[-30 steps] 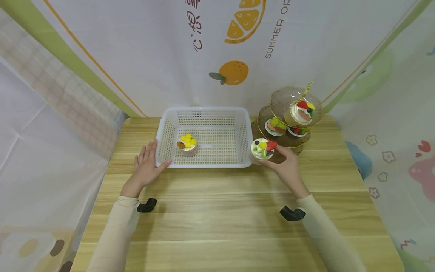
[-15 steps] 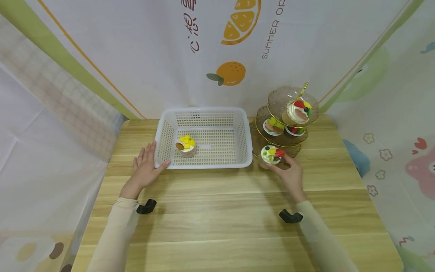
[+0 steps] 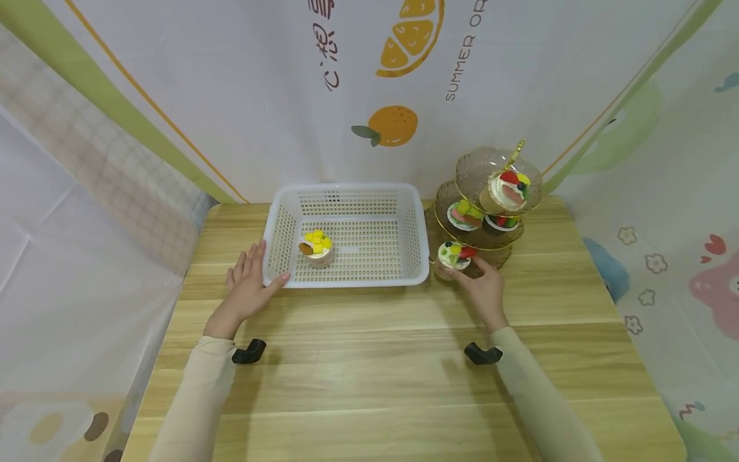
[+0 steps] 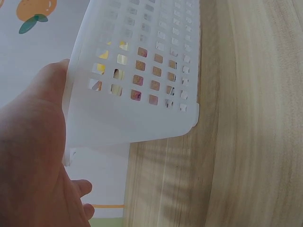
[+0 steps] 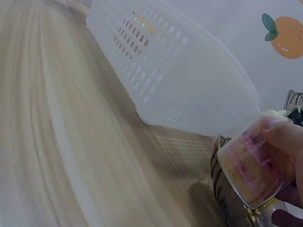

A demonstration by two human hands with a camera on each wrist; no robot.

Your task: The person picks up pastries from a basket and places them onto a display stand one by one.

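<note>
My right hand point(image 3: 484, 289) pinches a clear dessert cup point(image 5: 255, 163) between thumb and fingers. Cream, strawberry, blueberry and green fruit top this cup point(image 3: 453, 260). It is just right of the white plastic basket point(image 3: 346, 282), at the front of the tiered stand's bottom level; whether it touches that level I cannot tell. My left hand point(image 3: 248, 285) rests against the basket's front left corner, thumb on the rim and fingers stretched along the outer side. In the left wrist view this hand point(image 4: 33, 123) lies against the basket wall. A mango-topped dessert cup point(image 3: 317, 249) stands inside the basket, at its left.
A gold-rimmed tiered stand point(image 3: 469, 160) rises at the back right. Its top tier bears a fruit-topped dessert cup point(image 3: 507, 191); two more dessert cups point(image 3: 464, 216) sit on the middle tier. A printed curtain point(image 3: 260, 115) hangs behind the wooden table point(image 3: 369, 372).
The right hand with its dessert cup first shifted right, away from the basket's edge, then came slightly back left. My left hand stays at the basket's corner.
</note>
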